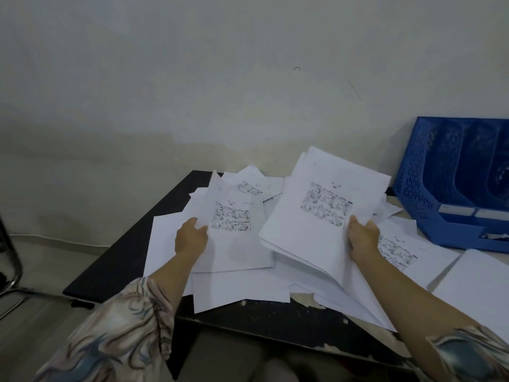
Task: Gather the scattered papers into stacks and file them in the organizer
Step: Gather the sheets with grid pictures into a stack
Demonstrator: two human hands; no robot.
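Note:
White printed sheets lie scattered over the dark table [121, 260]. My right hand [362, 238] grips a thick stack of papers [316, 216] by its lower right corner and holds it tilted above the pile. My left hand [191, 238] pinches the left edge of a single printed sheet [234, 235] that rests on the loose papers [237, 288]. The blue plastic organizer [429, 188] with upright slots stands at the right, against the wall; its slots look empty.
A separate white stack [473, 290] lies at the table's right front. More printed sheets [248, 183] sit near the wall. A metal chair leg [13, 260] shows at the far left, on the floor. The table's front edge is chipped.

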